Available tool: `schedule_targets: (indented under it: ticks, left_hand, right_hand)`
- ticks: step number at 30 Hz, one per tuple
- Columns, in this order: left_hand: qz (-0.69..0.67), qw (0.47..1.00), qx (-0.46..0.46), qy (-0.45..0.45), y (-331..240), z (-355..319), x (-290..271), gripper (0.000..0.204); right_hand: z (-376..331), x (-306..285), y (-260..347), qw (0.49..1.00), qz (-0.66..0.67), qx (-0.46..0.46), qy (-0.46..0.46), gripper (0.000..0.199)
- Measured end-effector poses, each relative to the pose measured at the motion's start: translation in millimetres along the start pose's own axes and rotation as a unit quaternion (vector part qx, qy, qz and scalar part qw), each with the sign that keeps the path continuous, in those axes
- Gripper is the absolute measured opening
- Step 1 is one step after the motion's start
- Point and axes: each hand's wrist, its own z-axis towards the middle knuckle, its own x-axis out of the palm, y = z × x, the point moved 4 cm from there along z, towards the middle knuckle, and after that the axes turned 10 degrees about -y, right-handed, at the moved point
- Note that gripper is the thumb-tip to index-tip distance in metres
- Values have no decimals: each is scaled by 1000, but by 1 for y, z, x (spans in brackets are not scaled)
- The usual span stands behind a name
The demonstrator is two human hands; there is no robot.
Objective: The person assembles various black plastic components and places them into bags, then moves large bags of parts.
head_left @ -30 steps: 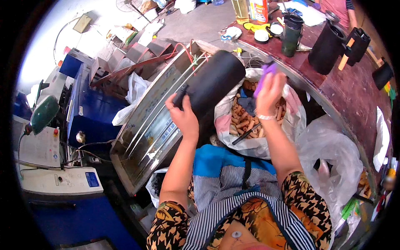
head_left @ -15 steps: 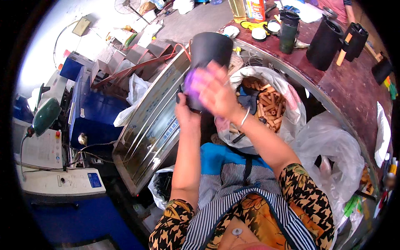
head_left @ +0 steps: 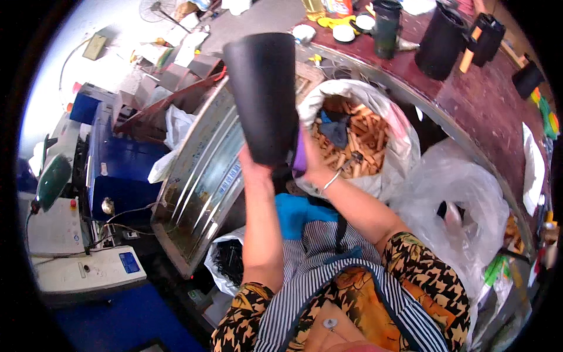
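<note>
A large black tapered cylinder [head_left: 264,94], plain and matte, stands tilted upright in front of me, its wider end away from me. My left hand [head_left: 255,170] grips its near left side, with the fingers partly hidden behind it. On the near right side, my right hand [head_left: 312,159] presses a purple cloth [head_left: 299,155] against the cylinder; most of its fingers are out of sight. Just right of my right hand sits a white woven sack [head_left: 404,126] holding many short brown wooden pieces [head_left: 363,138] and a dark blue cloth [head_left: 334,134].
A dark red table [head_left: 469,117] curves along the right, bearing black cylinders [head_left: 440,50], a dark bottle [head_left: 386,35] and white lids [head_left: 343,33]. A metal-framed panel [head_left: 205,182] leans at left beside blue machines [head_left: 123,182] and a green lamp [head_left: 54,179]. Clear plastic bags [head_left: 457,205] hang at right.
The cylinder has moved left and closer, and appears larger. My right hand has come down from across its front to its right side, with the purple cloth. The view has shifted slightly.
</note>
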Motion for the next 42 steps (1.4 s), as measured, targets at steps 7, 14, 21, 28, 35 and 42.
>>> schedule_targets:
  ticks: [7, 14, 21, 28, 35, 42]
  left_hand:
    - [60, 987, -146, -30, -6, -1, -57, 39]
    - [217, 954, -207, 12, -32, -4, -100, 35]
    - [391, 879, 267, 64, -174, -47, -73, 35]
    - [808, 146, 402, -406, -259, -69, -102, 28]
    - [643, 516, 503, -260, -215, -82, -111, 29]
    - [652, 653, 382, 46, -71, -99, -28, 24]
  right_hand:
    - [-2, -31, 3, 983, 91, 154, 38, 43]
    - [-3, -12, 83, 969, -156, -189, 35, 38]
    - [-1, -134, 68, 838, -538, -94, -10, 38]
    - [-7, -236, 98, 297, -914, -246, -126, 22]
    - [19, -252, 99, 186, -925, -326, -56, 14]
    - [-67, -24, 104, 492, -694, -522, 62, 27]
